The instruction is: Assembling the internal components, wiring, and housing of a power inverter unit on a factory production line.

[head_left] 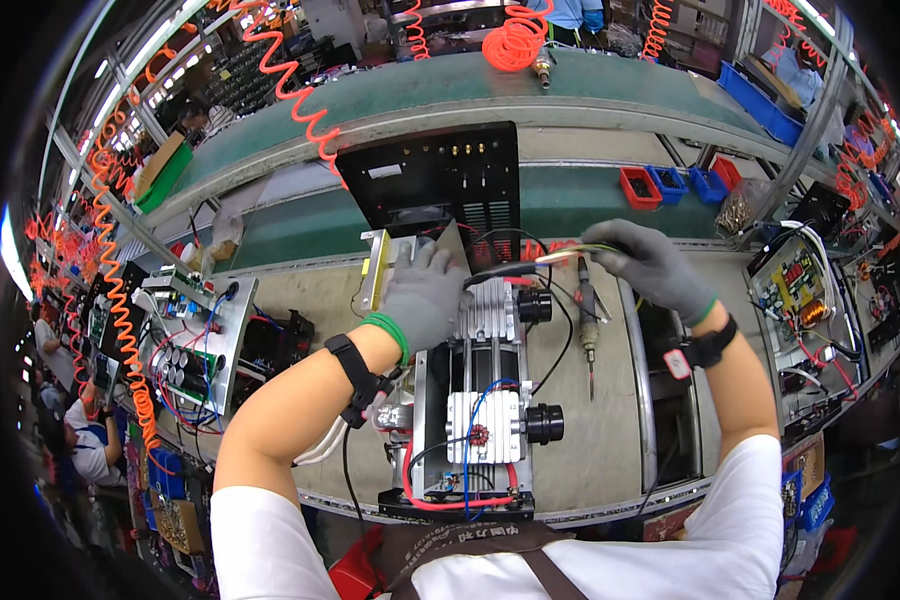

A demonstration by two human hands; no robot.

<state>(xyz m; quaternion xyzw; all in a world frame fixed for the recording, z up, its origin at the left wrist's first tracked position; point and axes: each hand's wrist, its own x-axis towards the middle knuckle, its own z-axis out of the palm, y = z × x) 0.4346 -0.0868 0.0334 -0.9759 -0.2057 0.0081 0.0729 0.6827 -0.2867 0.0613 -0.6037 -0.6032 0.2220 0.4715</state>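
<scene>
In front of me stands a machine assembly [488, 365] with two finned silver blocks, black round fittings and a metal frame. An upright black panel [440, 180] with slots rises at its far end. My left hand [420, 300], in a grey glove, rests on the far part of the machine. Its fingers are stretched out beside a grey metal plate [454, 248]; the thumb is hidden. From the edge of that hand a black cable [500, 270] runs right to bare coloured wires [560, 257]. My gloved right hand [660, 265] is closed on those wires.
A screwdriver-like power tool [587, 320] stands upright right of the machine. Open units with circuit boards sit at left [195, 350] and right [805, 290]. Red bins [640, 188] and blue bins [668, 185] line the back. Coiled orange hoses [290, 90] hang overhead.
</scene>
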